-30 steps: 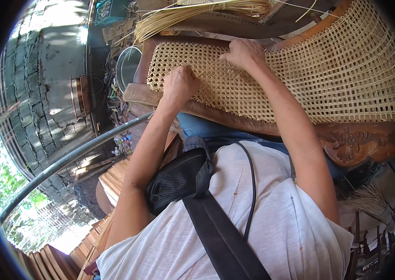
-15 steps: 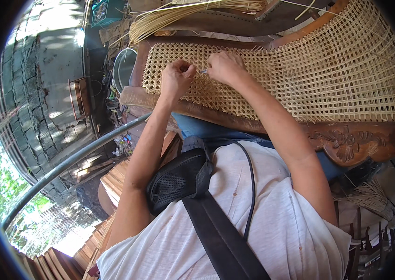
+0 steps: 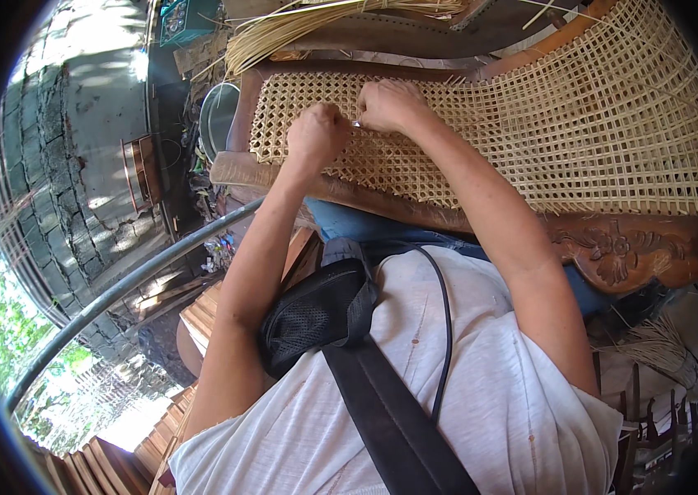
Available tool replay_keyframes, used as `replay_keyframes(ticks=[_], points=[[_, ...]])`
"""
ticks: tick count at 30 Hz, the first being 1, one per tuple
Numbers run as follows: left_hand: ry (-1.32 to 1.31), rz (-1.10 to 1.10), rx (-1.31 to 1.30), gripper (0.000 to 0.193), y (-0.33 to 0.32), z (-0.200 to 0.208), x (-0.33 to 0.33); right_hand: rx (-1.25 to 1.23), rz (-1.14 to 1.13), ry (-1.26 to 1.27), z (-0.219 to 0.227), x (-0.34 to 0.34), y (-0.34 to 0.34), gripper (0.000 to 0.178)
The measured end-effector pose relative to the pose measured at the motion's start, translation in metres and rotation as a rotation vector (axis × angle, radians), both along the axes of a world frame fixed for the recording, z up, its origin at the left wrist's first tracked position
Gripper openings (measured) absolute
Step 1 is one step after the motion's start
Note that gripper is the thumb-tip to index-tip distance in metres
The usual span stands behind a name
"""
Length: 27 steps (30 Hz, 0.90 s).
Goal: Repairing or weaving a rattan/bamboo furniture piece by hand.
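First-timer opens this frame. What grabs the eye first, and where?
Probably the pale, openwork woven cane panel across the upper right, set in a brown wooden frame with a carved flower at lower right. Then the bare left hand and right hand, close together over the panel's left part, a tiny shiny thing between them. Below, a white shirt crossed by a wide black strap.
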<state>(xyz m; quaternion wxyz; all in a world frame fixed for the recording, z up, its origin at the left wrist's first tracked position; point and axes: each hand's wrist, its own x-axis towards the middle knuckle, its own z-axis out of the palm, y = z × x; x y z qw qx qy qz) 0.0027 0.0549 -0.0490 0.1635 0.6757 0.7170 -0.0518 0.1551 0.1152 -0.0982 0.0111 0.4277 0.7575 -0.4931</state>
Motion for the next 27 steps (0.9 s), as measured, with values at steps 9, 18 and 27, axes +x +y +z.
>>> replay_keyframes(ticks=[9,18,27], points=[[-0.086,0.010,-0.014,0.013,-0.010,0.014,0.010,-0.033,0.003,-0.108,0.002,0.016,0.016,0.050],[0.130,0.085,0.029,0.015,-0.061,0.104,-0.013,-0.402,-0.411,0.501,-0.055,0.038,-0.008,0.039],[-0.309,0.379,-0.142,0.022,-0.071,0.111,-0.030,0.372,-0.422,0.227,-0.056,0.001,-0.032,0.034]])
